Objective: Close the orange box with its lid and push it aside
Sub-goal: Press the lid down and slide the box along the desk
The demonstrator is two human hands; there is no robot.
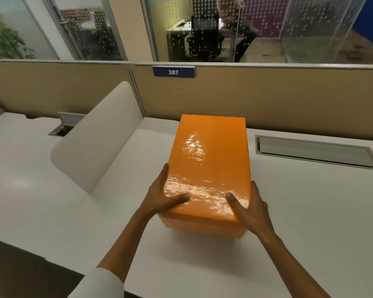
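Note:
An orange box [202, 227] stands on the white desk [299, 211] in the middle of the head view, long side running away from me. Its glossy orange lid [209, 160] lies flat on top and covers it fully. My left hand [162, 196] grips the lid's near left corner, thumb on top, fingers down the left side. My right hand [249, 206] grips the near right corner the same way, thumb on top.
A white curved divider panel [95, 143] stands on the desk just left of the box. A grey cable hatch [314, 152] is set into the desk to the right. A beige partition with a blue 387 sign [173, 72] runs behind.

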